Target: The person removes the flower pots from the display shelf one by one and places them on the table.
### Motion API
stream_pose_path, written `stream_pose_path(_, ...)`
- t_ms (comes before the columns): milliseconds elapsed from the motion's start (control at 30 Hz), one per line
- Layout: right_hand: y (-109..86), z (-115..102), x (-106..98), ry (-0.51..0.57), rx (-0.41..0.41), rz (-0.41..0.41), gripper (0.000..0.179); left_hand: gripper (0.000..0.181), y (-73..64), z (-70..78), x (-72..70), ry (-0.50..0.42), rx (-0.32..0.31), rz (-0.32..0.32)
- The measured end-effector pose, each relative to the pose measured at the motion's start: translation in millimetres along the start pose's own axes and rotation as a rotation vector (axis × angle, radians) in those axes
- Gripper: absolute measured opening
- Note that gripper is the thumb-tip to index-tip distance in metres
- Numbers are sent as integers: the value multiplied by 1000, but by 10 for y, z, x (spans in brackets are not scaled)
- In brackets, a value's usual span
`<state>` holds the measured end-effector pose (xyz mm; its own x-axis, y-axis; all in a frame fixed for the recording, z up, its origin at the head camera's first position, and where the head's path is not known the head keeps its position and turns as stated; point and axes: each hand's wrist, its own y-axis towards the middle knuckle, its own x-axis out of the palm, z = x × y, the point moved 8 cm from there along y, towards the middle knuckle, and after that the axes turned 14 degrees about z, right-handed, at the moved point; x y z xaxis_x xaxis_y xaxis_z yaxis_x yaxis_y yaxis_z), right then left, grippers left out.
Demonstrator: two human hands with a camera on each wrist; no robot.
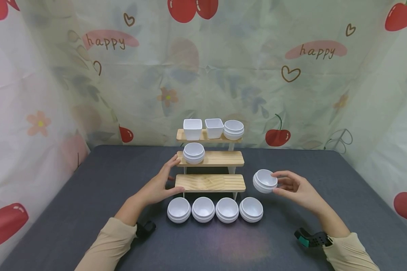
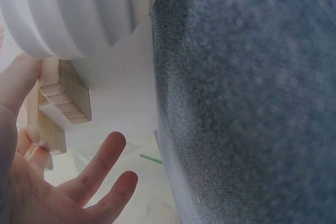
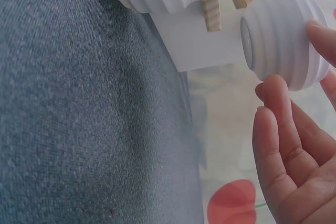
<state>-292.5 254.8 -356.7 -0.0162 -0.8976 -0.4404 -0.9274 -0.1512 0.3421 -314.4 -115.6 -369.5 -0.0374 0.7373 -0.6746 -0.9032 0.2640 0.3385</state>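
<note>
My right hand (image 1: 296, 188) pinches a small white ribbed round bowl (image 1: 262, 182) between thumb and fingers, just right of a three-tier wooden stand (image 1: 220, 183). The right wrist view shows this bowl (image 3: 281, 40) off the table, fingertips on its side. At the stand's left end is my left hand (image 1: 154, 190), its thumb at the bottom tier and fingertips by the middle tier. Two other fingers stretch out free in the left wrist view. One round bowl (image 1: 194, 153) sits at the left of the middle tier; the bottom tier is bare.
Two square white bowls (image 1: 192, 130) and a round one (image 1: 233, 130) line the top tier. Several round white bowls (image 1: 203, 210) stand in a row before the stand on the dark tablecloth (image 1: 217, 248). Behind hangs a printed curtain (image 1: 230, 75).
</note>
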Motion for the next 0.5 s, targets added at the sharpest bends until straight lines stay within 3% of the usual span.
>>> stream_pose_path(500,-26,67,-32,11,20,-41,40,92,-4,10,2,-12,24,3)
